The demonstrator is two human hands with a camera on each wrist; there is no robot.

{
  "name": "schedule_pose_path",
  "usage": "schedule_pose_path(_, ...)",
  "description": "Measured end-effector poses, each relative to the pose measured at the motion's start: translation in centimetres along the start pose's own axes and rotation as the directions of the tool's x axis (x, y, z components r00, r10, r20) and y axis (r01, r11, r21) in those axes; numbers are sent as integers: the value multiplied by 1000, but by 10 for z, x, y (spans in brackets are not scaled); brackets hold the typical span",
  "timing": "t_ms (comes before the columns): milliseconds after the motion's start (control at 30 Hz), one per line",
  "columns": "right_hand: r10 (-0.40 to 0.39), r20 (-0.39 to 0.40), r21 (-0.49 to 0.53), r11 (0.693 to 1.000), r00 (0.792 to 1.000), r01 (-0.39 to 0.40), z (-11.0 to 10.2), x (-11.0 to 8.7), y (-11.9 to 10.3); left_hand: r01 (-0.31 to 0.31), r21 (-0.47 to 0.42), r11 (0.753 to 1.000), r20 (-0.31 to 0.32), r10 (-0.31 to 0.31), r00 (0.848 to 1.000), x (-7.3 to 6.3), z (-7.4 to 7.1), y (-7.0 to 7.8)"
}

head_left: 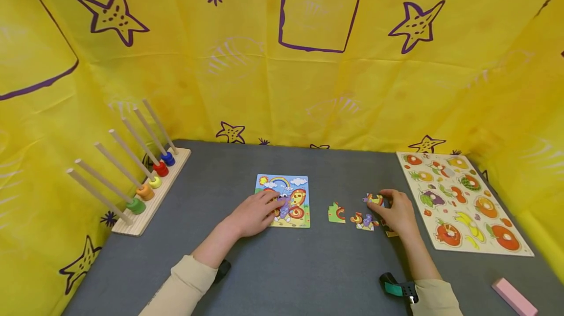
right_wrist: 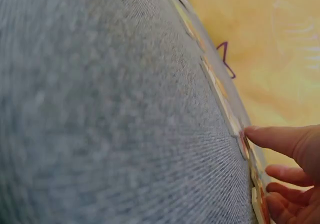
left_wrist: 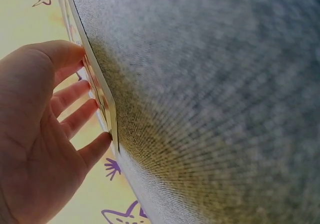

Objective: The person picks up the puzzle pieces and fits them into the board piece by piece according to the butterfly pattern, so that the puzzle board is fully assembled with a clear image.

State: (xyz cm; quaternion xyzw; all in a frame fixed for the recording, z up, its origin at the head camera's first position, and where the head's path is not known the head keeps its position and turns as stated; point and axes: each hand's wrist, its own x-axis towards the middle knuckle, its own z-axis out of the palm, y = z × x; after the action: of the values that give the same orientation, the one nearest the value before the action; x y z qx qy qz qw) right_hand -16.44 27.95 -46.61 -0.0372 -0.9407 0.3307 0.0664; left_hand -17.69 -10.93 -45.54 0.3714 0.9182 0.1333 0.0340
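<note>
On the grey table in the head view lies a square butterfly puzzle (head_left: 297, 201). My left hand (head_left: 253, 215) rests on its left part, fingers extended and covering one butterfly wing. In the left wrist view, thumb and fingertips touch the puzzle's board (left_wrist: 111, 102) near its edge. To the right, my right hand (head_left: 398, 213) pinches a puzzle piece (head_left: 375, 199) between thumb and fingers, low over the table. Nearer the puzzle are a green-and-red piece (head_left: 337, 213) and a piece with purple and orange parts (head_left: 364, 221). Another piece (head_left: 391, 233) is partly hidden under the right hand.
At the left stands a wooden peg rack (head_left: 152, 198) with coloured rings on upright sticks. A fruit puzzle board (head_left: 464, 203) lies right of the right hand. A pink block (head_left: 514, 297) sits at the front right. Yellow patterned cloth (head_left: 282, 96) surrounds the table's back and sides.
</note>
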Motion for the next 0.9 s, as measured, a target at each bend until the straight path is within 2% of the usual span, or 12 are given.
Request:
schedule_pose_path(133, 58, 39, -6, 998, 998, -58, -3, -2, 3, -13, 0, 1000, -15, 13, 1000, -1, 1, -1)
schedule_pose_path(300, 88, 34, -12, 996, 996, -88, -3, -1, 4, -35, 9, 999, -23, 35, 999, 0, 2, -2)
schedule_pose_path(500, 112, -17, 94, 989, 994, -110, 2, 1, -1, -25, 25, 999, 2, 25, 1000, 0, 1, 0)
schedule_pose_path(600, 127, -23, 163, 979, 992, -122, 10, 3, -14, -29, 44, 999, 4, 29, 1000, 0, 0, 1)
schedule_pose_path(767, 126, 62, 272, 952, 990, -139, 33, 5, -46, -38, 59, 998, -15, 39, 999, -1, -1, 0)
schedule_pose_path(900, 95, 89, 321, 940, 991, -119, 57, 5, -72, -34, 55, 998, -15, 34, 999, -1, 0, 0)
